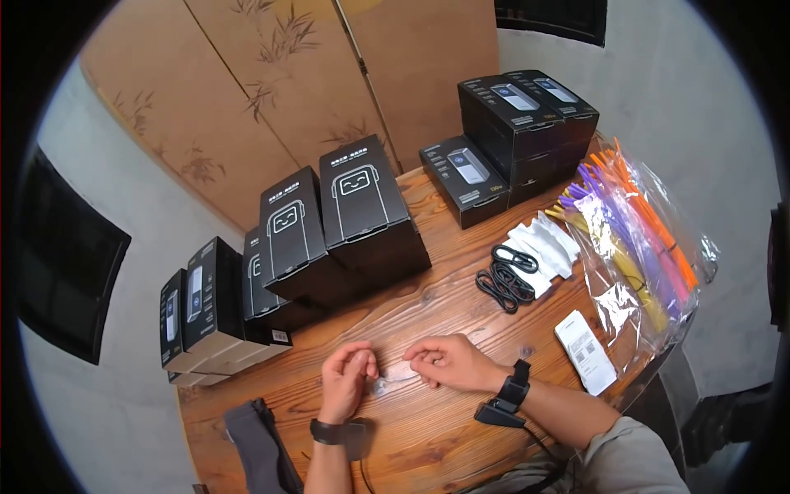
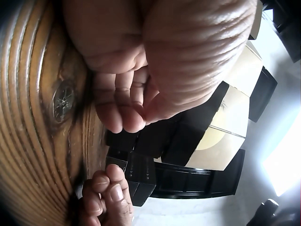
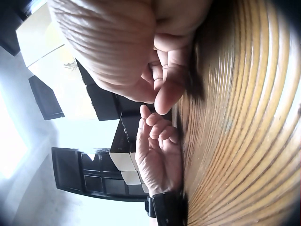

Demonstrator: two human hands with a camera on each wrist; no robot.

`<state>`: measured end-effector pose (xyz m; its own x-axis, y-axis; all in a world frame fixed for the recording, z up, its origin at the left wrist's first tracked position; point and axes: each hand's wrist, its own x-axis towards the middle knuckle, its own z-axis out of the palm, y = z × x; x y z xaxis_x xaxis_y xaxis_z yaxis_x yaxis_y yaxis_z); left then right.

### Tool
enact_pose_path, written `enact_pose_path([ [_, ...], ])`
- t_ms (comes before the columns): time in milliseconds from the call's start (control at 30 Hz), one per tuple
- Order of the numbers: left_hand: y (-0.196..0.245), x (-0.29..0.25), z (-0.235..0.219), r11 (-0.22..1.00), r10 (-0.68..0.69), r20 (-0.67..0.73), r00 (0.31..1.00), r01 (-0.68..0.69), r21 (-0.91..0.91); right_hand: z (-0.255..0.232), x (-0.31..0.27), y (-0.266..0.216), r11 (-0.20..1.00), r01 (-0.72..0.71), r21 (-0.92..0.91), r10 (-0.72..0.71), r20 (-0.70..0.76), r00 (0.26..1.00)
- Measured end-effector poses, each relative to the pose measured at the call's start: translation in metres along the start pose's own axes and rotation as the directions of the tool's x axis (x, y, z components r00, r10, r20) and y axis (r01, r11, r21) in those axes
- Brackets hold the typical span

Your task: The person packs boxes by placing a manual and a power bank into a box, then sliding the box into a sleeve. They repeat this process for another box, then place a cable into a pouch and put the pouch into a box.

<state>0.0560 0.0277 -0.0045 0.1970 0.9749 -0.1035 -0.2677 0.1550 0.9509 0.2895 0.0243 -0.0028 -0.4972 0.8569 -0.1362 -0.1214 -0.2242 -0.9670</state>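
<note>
My left hand [image 1: 349,379] rests at the near middle of the wooden table [image 1: 395,317], its fingers loosely curled with nothing in them. Facing it from the right, my right hand [image 1: 452,362] lies low over the wood, fingers bent and likewise holding nothing. A small gap separates the two hands. In the left wrist view, the left fingers [image 2: 123,106] curl beside a dark knot in the wood. The right wrist view shows the right thumb and fingertips [image 3: 168,96] close together near the tabletop. Each wrist wears a black strap.
Black boxes with a smiling-face drawing [image 1: 362,193] stand at back left, smaller device boxes [image 1: 216,284] beside them. More boxes [image 1: 527,123] are stacked at back right. Coiled black cables [image 1: 506,280], a white slip [image 1: 585,352], bagged colourful sticks [image 1: 638,255] and grey cloth [image 1: 259,445] lie around.
</note>
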Motion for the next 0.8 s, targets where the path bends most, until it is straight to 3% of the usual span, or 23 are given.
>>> enact_pose_path([
  [800, -0.0047, 0.0039, 0.0001, 0.997, 0.078, 0.067, 0.995, -0.078, -0.002, -0.0002, 0.0014, 0.0077, 0.999, 0.048, -0.026, -0.047, 0.026, 0.999],
])
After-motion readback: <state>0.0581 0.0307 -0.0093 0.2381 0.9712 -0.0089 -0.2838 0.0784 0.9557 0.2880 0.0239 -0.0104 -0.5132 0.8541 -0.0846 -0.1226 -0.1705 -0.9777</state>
